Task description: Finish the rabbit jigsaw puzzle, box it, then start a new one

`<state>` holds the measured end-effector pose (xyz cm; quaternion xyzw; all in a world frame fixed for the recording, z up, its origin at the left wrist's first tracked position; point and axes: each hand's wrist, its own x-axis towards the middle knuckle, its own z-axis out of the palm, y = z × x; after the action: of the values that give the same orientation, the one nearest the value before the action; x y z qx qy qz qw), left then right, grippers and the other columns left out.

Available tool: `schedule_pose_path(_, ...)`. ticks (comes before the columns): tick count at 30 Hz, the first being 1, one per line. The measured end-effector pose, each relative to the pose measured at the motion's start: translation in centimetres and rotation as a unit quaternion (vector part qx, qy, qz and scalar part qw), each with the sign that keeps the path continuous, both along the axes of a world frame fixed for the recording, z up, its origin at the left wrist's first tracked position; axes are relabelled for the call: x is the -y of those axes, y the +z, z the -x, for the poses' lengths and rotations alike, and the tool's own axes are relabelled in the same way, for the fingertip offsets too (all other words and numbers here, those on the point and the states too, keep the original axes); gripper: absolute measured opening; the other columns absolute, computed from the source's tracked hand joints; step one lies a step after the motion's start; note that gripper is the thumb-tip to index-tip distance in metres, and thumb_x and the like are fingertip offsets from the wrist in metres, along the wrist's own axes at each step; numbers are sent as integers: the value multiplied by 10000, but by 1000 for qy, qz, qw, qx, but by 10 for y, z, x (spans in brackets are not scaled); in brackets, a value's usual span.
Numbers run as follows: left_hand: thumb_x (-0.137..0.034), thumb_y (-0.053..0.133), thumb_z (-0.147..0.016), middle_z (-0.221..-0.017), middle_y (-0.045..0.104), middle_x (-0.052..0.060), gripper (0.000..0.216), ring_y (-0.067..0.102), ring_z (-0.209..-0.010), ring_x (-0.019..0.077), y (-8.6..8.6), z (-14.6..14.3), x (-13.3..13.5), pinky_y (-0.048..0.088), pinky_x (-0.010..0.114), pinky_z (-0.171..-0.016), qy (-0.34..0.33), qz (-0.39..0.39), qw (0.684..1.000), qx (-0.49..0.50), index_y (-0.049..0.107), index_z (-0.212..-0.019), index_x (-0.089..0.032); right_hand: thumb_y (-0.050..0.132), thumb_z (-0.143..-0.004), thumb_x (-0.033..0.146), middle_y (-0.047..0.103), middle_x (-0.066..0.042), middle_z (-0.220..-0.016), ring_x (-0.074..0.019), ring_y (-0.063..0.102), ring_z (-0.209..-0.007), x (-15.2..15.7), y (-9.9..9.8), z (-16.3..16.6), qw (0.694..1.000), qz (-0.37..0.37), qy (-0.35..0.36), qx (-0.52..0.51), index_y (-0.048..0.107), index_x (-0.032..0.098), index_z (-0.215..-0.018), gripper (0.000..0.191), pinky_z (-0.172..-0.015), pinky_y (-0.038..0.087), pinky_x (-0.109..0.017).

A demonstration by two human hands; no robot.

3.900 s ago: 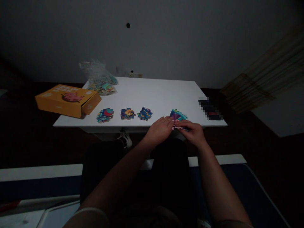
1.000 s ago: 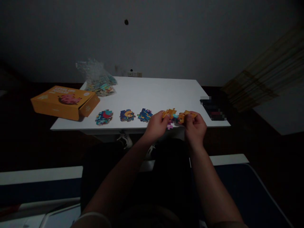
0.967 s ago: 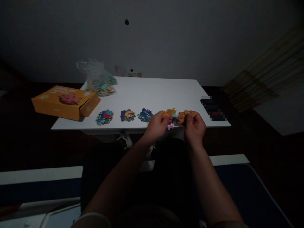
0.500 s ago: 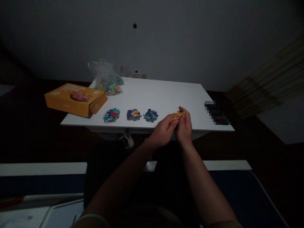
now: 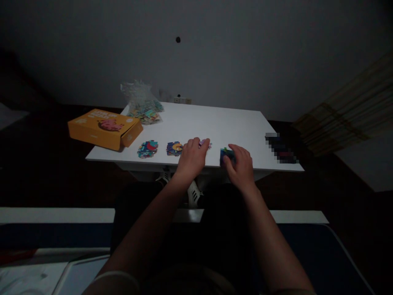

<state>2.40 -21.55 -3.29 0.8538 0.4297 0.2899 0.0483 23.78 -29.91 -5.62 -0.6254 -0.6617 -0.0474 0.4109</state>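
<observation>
My left hand [image 5: 193, 157] reaches down over the third stack of jigsaw puzzle pieces [image 5: 205, 143] near the table's front edge. Its fingers and thumb bend round the stack and hide most of it. A dark blue-green stack of puzzle pieces [image 5: 226, 155] sits in my right hand [image 5: 241, 166], with the thumb across its front and the fingers behind. Left of my left hand lies a stack with a yellow moon shape [image 5: 174, 148]. Farther left is a stack with a red shape on teal [image 5: 147, 149].
An orange puzzle box [image 5: 106, 127] overhangs the left end of the white table [image 5: 215, 123]. Behind it stands a clear plastic bag [image 5: 144, 106] of more pieces. A blurred-out dark object [image 5: 281, 149] lies at the right edge. Wall sockets [image 5: 182, 100] show behind the table.
My hands have parted. The left moved left onto the third stack; the right stays with pieces whose dark printed side now shows instead of the yellow. The view has shifted slightly.
</observation>
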Motion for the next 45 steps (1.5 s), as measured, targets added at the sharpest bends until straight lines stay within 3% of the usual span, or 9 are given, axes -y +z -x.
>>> schedule_pose_path(5,-195,576,-1073,-1306,669,232,373,615,-1245,412,-8,-4,7,579,602,-1071,25,4,1000,-13,694,-1424,-153,557,-1148,511,656,-186,-1688,-445,586,-1589,16,-17,-13,992,86,35,79,692,243,-1586,530,-1270,480,-741)
schedule_pose_path(9,-288,639,-1086,-1361,654,251,312,620,-1322,436,-10,-5,7,568,623,-1140,7,22,1000,11,708,-1348,-133,584,-1138,602,613,-165,-1739,-437,552,-1633,26,-22,-24,991,91,53,85,640,265,-1660,624,-1307,453,-741)
schedule_pose_path(14,-234,558,-1119,-1473,662,256,342,625,-1386,415,-16,-4,1,563,624,-1193,10,6,1000,20,673,-1427,-140,630,-1118,588,619,-159,-1732,-441,550,-1638,26,-22,-33,990,90,73,85,658,252,-1653,632,-1323,442,-752)
schedule_pose_path(19,-206,568,-1099,-1536,636,297,369,616,-1448,424,-18,-1,2,536,628,-1243,5,13,999,38,659,-1437,-91,538,-1161,483,777,-118,-1550,-397,682,-1523,21,-23,-36,995,68,68,19,796,270,-1466,453,-1272,516,-729)
schedule_pose_path(23,-215,589,-1082,-1524,646,278,366,616,-1448,411,-18,1,3,535,609,-1261,7,4,999,41,656,-1425,-107,501,-1173,493,863,-115,-1368,-362,806,-1327,18,-18,-35,996,59,7,-69,849,277,-1316,434,-1145,633,-638)
schedule_pose_path(27,-229,596,-1068,-1492,656,267,346,624,-1421,407,-20,1,3,550,618,-1246,8,-5,998,54,665,-1396,-142,499,-1176,493,853,-128,-1379,-336,812,-1285,8,-10,-33,992,11,-39,-118,809,259,-1394,445,-1112,650,-585)
schedule_pose_path(30,-227,604,-1050,-1484,660,257,354,626,-1415,413,-22,1,3,542,645,-1251,6,-12,998,63,659,-1393,-161,500,-1159,425,807,-149,-1477,-365,729,-1432,-2,-8,-26,999,-3,-10,-45,774,240,-1466,451,-1231,564,-650)
schedule_pose_path(36,-219,591,-1060,-1599,604,297,414,538,-1579,450,-24,2,5,467,672,-1340,-8,-30,997,66,595,-1461,-112,558,-1155,498,712,-189,-1625,-452,557,-1621,-5,-13,-5,991,87,27,96,718,201,-1559,526,-1355,381,-749)
schedule_pose_path(45,-170,613,-997,-1642,617,256,412,387,-1730,458,-29,11,10,353,707,-1423,-52,-84,988,118,630,-1408,-151,639,-1128,478,712,-166,-1630,-408,645,-1561,10,-19,-14,986,86,93,106,712,246,-1568,503,-1312,470,-716)
